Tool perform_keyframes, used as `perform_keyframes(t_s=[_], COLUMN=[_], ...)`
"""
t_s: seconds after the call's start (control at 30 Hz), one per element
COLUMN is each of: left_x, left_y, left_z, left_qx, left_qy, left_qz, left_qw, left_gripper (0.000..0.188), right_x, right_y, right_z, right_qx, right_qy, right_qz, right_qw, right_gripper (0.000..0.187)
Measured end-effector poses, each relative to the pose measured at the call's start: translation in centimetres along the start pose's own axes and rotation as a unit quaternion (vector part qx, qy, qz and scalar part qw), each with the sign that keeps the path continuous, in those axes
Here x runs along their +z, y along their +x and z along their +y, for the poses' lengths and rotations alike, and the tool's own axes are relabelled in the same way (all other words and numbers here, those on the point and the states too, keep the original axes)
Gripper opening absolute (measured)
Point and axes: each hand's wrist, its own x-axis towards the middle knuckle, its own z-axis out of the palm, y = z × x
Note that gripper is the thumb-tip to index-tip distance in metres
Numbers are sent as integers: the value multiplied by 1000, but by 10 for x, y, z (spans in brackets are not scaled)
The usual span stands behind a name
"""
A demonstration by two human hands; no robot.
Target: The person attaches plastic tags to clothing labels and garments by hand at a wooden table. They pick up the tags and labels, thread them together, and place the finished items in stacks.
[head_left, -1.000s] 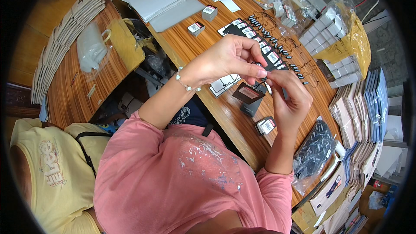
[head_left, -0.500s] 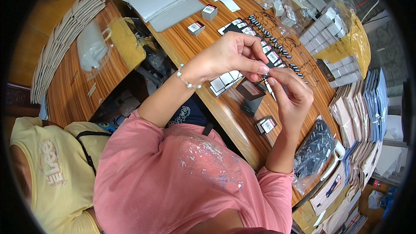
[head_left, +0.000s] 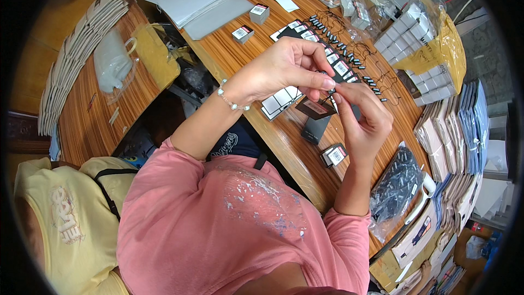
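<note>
My left hand (head_left: 300,68), with a beaded bracelet on its wrist, pinches a thin dark cord (head_left: 332,93) between thumb and fingertips. Close against it, my right hand (head_left: 364,113) is closed in a pinch on the same cord. Its ends are hidden by the fingers. Just under my hands is a dark hang tag (head_left: 316,108) with a printed label, and below that a plain black tag (head_left: 315,129); I cannot tell whether both are on the cord. A small stack of labelled tags (head_left: 334,155) lies on the table nearer to me.
Beyond my hands lie rows of labelled black tags (head_left: 341,68) and dark cords with small seals (head_left: 349,54). A bag of black cords (head_left: 398,177) sits right, near folded garments (head_left: 436,131). White boxes (head_left: 426,38) stand far right. Someone in yellow (head_left: 71,213) is at left.
My hands stay together and pinched, with only slight finger movement. The dark tag beneath them has turned a little. The whole view has shifted slightly.
</note>
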Motion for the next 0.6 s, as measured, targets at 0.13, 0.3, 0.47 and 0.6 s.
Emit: perform_keyframes(t_s=[0.13,0.3,0.47,0.6], left_x=[-2,-7,-10,-11], left_y=[2,1,0,-1], left_z=[0,-2,-6,-7], left_qx=[-6,-17,-22,-16], left_qy=[-1,-9,-32,-31], left_qz=[-5,-18,-22,-19], left_qw=[1000,1000,999,999], left_gripper=[14,14,14,14], right_x=[3,7,10,12], right_y=[-1,0,-1,-1], right_z=[-1,0,-1,1], right_qx=[3,-15,-10,-8], right_qy=[-7,-21,-34,-30], right_qz=[14,23,24,24], right_qw=[1000,999,999,999], right_gripper=[8,8,8,8])
